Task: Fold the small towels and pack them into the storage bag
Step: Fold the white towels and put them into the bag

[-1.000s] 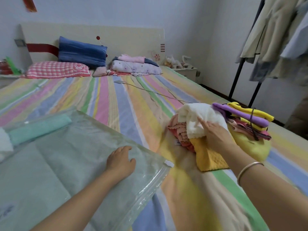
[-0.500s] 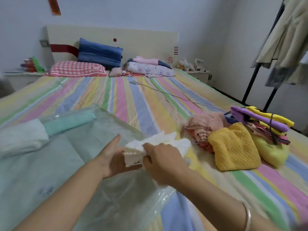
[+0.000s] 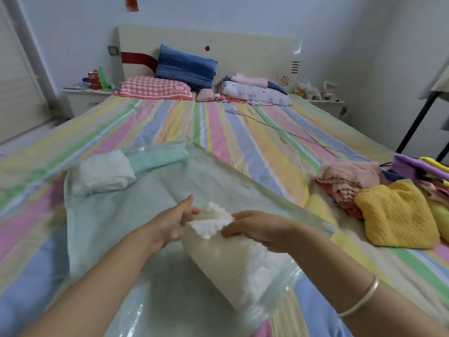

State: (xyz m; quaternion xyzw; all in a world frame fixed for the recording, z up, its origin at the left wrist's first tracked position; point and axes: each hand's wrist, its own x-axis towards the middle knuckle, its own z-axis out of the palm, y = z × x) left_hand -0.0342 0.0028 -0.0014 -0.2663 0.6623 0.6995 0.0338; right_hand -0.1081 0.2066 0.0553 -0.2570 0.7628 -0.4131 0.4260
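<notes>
A clear plastic storage bag (image 3: 102, 222) lies flat on the striped bed. Deep inside it sit a folded white towel (image 3: 104, 172) and a folded mint towel (image 3: 158, 158). A cream-white towel (image 3: 233, 259) hangs between my hands above the bag's near end. My left hand (image 3: 170, 221) pinches its top edge from the left, and my right hand (image 3: 262, 231) pinches the same edge from the right. At the right a pile of towels waits: a yellow one (image 3: 396, 215), a pink one (image 3: 349, 178) and a purple one (image 3: 413, 166).
The bed (image 3: 267, 147) runs back to a headboard with a red checked pillow (image 3: 155, 88), a blue pillow (image 3: 187, 66) and folded bedding (image 3: 255, 90). A thin cable (image 3: 291, 135) crosses the sheet. A black rack leg (image 3: 418, 120) stands at the right.
My right hand took the cream-white towel from the pile and brought it left over the bag. My left hand left the bag and took the towel's edge; the towel now hangs longer.
</notes>
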